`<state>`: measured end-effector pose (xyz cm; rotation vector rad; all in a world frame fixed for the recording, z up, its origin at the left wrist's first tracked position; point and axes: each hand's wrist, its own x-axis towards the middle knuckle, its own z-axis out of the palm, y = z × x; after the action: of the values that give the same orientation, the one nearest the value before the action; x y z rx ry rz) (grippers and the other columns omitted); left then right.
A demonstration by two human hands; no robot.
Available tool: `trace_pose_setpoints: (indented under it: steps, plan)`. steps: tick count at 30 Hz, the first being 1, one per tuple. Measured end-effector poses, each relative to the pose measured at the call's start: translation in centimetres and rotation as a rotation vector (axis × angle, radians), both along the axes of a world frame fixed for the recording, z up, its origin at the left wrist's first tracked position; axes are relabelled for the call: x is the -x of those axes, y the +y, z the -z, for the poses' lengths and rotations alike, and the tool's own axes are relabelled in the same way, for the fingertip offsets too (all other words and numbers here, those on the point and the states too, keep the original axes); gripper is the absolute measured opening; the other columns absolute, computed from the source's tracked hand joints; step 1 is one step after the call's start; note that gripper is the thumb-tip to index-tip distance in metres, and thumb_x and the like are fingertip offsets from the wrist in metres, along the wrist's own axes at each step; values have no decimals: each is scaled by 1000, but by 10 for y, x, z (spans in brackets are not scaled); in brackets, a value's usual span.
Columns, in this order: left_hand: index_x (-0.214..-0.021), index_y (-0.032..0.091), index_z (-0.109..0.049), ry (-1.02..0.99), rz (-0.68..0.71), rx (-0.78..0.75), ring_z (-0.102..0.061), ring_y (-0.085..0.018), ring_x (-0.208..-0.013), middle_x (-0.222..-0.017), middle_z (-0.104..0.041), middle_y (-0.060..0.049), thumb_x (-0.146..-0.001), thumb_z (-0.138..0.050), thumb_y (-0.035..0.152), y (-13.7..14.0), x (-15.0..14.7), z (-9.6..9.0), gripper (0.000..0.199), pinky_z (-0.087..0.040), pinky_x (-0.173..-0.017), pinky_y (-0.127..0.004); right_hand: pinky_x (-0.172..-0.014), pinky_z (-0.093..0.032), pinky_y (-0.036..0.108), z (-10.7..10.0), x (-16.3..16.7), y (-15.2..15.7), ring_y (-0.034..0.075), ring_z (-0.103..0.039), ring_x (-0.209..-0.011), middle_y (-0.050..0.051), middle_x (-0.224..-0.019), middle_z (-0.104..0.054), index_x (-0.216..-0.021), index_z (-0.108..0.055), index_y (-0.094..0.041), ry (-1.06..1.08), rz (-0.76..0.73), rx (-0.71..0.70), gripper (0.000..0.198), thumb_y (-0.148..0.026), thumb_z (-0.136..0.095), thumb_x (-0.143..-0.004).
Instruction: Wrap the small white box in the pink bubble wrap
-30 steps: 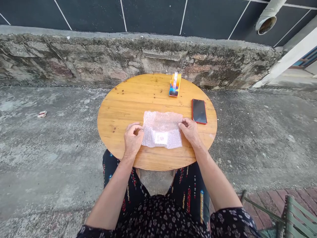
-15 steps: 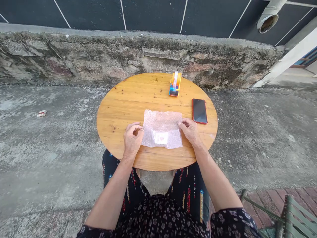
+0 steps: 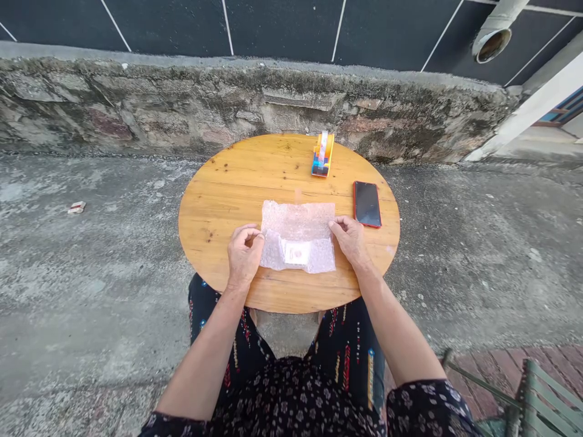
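A sheet of clear bubble wrap (image 3: pixel 298 220) lies on the round wooden table (image 3: pixel 218 188) in front of me. Its near part is folded over a small white box (image 3: pixel 296 252) with a faint reddish print. At the wrap's left edge, my left hand (image 3: pixel 245 255) pinches the plastic between thumb and fingertips. On the opposite edge my right hand (image 3: pixel 350 240) does the same, thumb and index finger closed on the wrap. The far part of the sheet spreads out behind the box.
A yellow and blue tape dispenser (image 3: pixel 322 155) stands near the table's far edge. To the right of the wrap lies a phone (image 3: pixel 367 204) in a red case. A stone wall base (image 3: pixel 182 115) runs behind the table, and a green chair (image 3: pixel 542 394) is at lower right.
The far part of the bubble wrap has flattened and spread slightly to the left. Both hands stay almost where they were at its edges.
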<state>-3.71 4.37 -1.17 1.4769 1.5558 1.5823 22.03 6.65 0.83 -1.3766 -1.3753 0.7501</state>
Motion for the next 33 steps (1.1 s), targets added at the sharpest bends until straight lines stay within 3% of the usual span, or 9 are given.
trace_pose_setpoints:
  steps: [10,24,30,33]
  plan:
    - [-80,17,-66,-50,-12,25,-63,-16,-86,-104,-63,-6,-78,-62,25,0,-1,-2,10,-53,-81,-28,-58,-41,27,0,-1,3,14,-52,-53,-2,-55,-56,-66,-57,-20,-72,63,-33,22,-38,-58,-79]
    - [-81,17,-67,0,-39,22,-61,-18,-94,-106,-62,-7,-78,-61,25,5,-1,0,10,-52,-83,-30,-68,-45,30,9,-6,20,18,-59,-68,1,-67,-63,-67,-61,-21,-257,110,-111,21,-37,-55,-79]
    - [-81,18,-67,21,-39,6,-60,-19,-95,-103,-62,-6,-78,-60,24,5,-1,0,10,-51,-85,-31,-72,-49,31,2,-3,7,20,-63,-77,6,-86,-70,-92,-67,-19,-180,169,-159,26,-39,-53,-83]
    - [-81,18,-67,27,-42,-5,-61,-19,-95,-102,-63,-6,-79,-60,24,6,-1,2,10,-51,-85,-31,-76,-49,33,-5,0,-5,20,-63,-84,9,-95,-71,-95,-67,-18,-145,178,-208,27,-40,-54,-85]
